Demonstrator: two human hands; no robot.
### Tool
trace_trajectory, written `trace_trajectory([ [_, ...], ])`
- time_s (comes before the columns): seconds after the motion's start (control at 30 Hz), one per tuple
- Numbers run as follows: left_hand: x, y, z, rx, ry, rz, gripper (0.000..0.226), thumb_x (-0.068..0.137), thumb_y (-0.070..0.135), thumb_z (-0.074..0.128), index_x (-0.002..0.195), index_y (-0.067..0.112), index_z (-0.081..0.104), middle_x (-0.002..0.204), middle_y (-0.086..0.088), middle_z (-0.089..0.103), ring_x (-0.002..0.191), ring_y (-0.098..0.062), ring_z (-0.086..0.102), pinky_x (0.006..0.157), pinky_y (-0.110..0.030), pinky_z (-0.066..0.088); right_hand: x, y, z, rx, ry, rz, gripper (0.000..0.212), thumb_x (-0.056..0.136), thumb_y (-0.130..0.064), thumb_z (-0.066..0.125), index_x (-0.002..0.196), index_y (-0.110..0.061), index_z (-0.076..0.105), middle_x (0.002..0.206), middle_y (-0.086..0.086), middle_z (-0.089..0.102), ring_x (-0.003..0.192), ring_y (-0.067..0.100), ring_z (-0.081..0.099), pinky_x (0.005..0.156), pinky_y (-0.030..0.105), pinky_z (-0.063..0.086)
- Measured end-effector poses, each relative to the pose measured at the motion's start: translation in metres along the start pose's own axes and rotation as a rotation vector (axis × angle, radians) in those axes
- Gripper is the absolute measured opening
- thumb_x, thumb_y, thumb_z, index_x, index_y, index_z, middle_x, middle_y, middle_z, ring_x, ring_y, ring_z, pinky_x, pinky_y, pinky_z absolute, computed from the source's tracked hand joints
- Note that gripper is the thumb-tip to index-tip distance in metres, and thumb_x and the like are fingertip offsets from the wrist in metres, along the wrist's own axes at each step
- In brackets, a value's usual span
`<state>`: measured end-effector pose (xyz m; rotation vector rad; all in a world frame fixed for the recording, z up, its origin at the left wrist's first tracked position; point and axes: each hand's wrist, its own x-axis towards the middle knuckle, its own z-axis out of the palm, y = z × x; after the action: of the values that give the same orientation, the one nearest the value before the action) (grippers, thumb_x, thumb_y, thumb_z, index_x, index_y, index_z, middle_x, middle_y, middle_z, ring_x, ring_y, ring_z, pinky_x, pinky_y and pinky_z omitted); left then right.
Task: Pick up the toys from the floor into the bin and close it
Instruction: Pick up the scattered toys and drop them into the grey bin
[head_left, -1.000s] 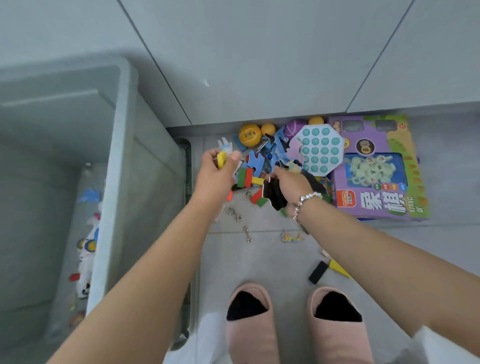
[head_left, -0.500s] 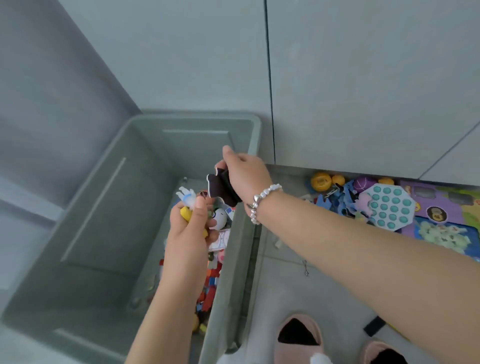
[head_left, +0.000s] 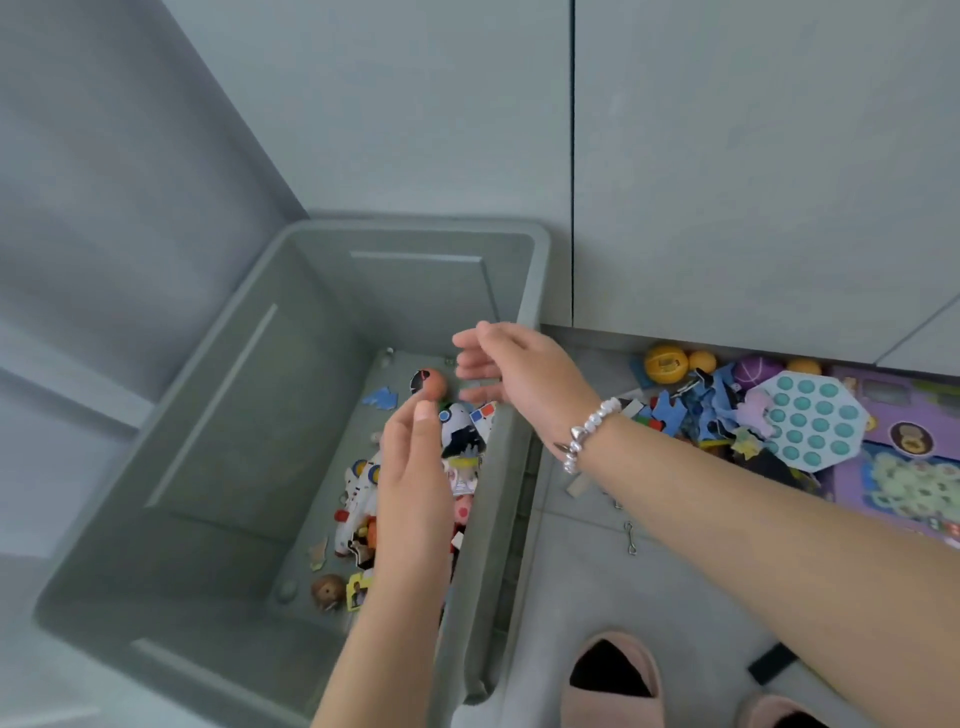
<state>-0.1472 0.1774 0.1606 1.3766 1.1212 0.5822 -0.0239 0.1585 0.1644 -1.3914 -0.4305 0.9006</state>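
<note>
A large grey bin (head_left: 291, 244) stands open on the floor against the wall. Several small toys (head_left: 462, 441) lie along its right inner side. My left hand (head_left: 415, 467) hovers over the bin's inside with fingers straight and nothing in it. My right hand (head_left: 514, 369), with a bead bracelet at the wrist, is above the bin's right rim, fingers spread and empty. To the right, on the floor, lies a pile of toys: orange balls (head_left: 665, 361), blue puzzle pieces (head_left: 696, 410), a teal pop-it board (head_left: 810, 421) and a purple game box (head_left: 914, 467).
Grey cabinet fronts rise behind the bin and the pile. Small metal clips (head_left: 630, 538) and a black block (head_left: 769, 662) lie on the floor tiles. My feet in pink slippers (head_left: 613, 675) stand at the bottom, right of the bin.
Both hands carried toys from the floor pile to the bin. They have let go: the yellow and white toy and the dark piece have left my hands, which are now open over the bin.
</note>
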Motion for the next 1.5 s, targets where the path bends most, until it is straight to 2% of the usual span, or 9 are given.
trace_trajectory([
  [0.17, -0.012, 0.008, 0.042, 0.147, -0.079, 0.206, 0.025, 0.098, 0.033, 0.041, 0.120, 0.033, 0.052, 0.121, 0.020, 0.055, 0.111, 0.012, 0.047, 0.084, -0.006, 0.037, -0.023, 0.011, -0.051, -0.231, 0.124, -0.093, 0.021, 0.094, -0.027, 0.047, 0.099, -0.017, 0.064, 0.081, -0.007, 0.062, 0.073, 0.007, 0.061, 0.070, 0.026, 0.053],
  [0.37, -0.025, -0.008, 0.111, 0.348, -0.185, 0.454, 0.027, 0.097, 0.027, 0.045, 0.124, 0.025, 0.050, 0.122, 0.014, 0.051, 0.120, -0.004, 0.045, 0.107, -0.034, 0.036, -0.039, 0.049, -0.128, -0.450, 0.324, -0.048, 0.024, 0.094, -0.033, 0.046, 0.103, -0.018, 0.062, 0.087, -0.004, 0.063, 0.073, 0.007, 0.058, 0.060, 0.018, 0.043],
  [0.5, -0.015, -0.044, 0.158, 0.360, -0.308, 0.293, 0.026, 0.098, 0.025, 0.044, 0.122, 0.020, 0.052, 0.123, 0.004, 0.052, 0.103, 0.002, 0.047, 0.082, -0.002, 0.034, -0.047, 0.090, -0.175, -0.521, 0.445, 0.060, 0.023, 0.095, -0.032, 0.046, 0.104, -0.016, 0.061, 0.091, -0.002, 0.062, 0.074, 0.012, 0.059, 0.050, 0.012, 0.041],
  [0.67, 0.004, -0.105, 0.202, 0.437, -0.407, 0.206, 0.026, 0.098, 0.026, 0.044, 0.119, 0.014, 0.054, 0.118, -0.002, 0.057, 0.110, -0.013, 0.052, 0.096, -0.034, 0.046, -0.054, 0.145, -0.228, -0.736, 0.580, 0.102, 0.021, 0.090, -0.025, 0.055, 0.103, -0.013, 0.065, 0.098, 0.003, 0.062, 0.093, 0.018, 0.057, 0.078, 0.027, 0.044],
  [0.97, 0.024, -0.153, 0.254, 0.461, -0.549, 0.010, 0.038, 0.099, 0.031, 0.042, 0.130, 0.009, 0.048, 0.125, -0.003, 0.052, 0.110, -0.012, 0.050, 0.085, -0.022, 0.034, -0.037, 0.169, -0.309, -0.878, 0.887, 0.269, 0.070, 0.081, -0.035, 0.066, 0.139, -0.015, 0.034, 0.144, 0.014, 0.032, 0.130, 0.032, 0.032, 0.105, 0.038, 0.026],
  [1.07, 0.033, -0.166, 0.271, 0.424, -0.603, -0.081, 0.044, 0.098, 0.035, 0.042, 0.138, 0.017, 0.040, 0.138, -0.004, 0.045, 0.124, -0.019, 0.045, 0.101, -0.032, 0.039, -0.027, 0.161, -0.316, -0.488, 0.839, 0.242, 0.071, 0.084, -0.023, 0.066, 0.141, -0.016, 0.025, 0.137, 0.013, 0.044, 0.120, 0.028, 0.048, 0.092, 0.033, 0.041],
  [1.17, 0.035, -0.177, 0.290, 0.362, -0.646, -0.208, 0.053, 0.095, 0.039, 0.047, 0.143, 0.026, 0.031, 0.145, -0.007, 0.035, 0.129, -0.025, 0.042, 0.105, -0.047, 0.041, -0.023, 0.157, -0.317, -0.547, 0.785, 0.315, 0.049, 0.088, -0.019, 0.060, 0.130, -0.006, 0.038, 0.127, 0.014, 0.054, 0.109, 0.029, 0.057, 0.073, 0.025, 0.041],
  [1.4, 0.042, -0.186, 0.306, 0.273, -0.621, -0.281, 0.061, 0.092, 0.035, 0.053, 0.146, 0.030, 0.025, 0.146, -0.007, 0.033, 0.130, -0.028, 0.041, 0.104, -0.050, 0.041, -0.023, 0.160, -0.311, -0.492, 0.782, 0.331, 0.038, 0.090, -0.015, 0.056, 0.124, -0.012, 0.039, 0.119, 0.011, 0.059, 0.098, 0.027, 0.060, 0.064, 0.026, 0.044],
  [1.5, 0.045, -0.180, 0.304, 0.275, -0.616, -0.264, 0.056, 0.095, 0.029, 0.050, 0.146, 0.027, 0.028, 0.143, -0.008, 0.039, 0.126, -0.026, 0.045, 0.104, -0.046, 0.042, -0.023, 0.159, -0.312, -0.426, 0.745, 0.323, 0.038, 0.088, -0.014, 0.059, 0.122, -0.014, 0.042, 0.118, 0.010, 0.060, 0.099, 0.027, 0.062, 0.073, 0.031, 0.051],
])
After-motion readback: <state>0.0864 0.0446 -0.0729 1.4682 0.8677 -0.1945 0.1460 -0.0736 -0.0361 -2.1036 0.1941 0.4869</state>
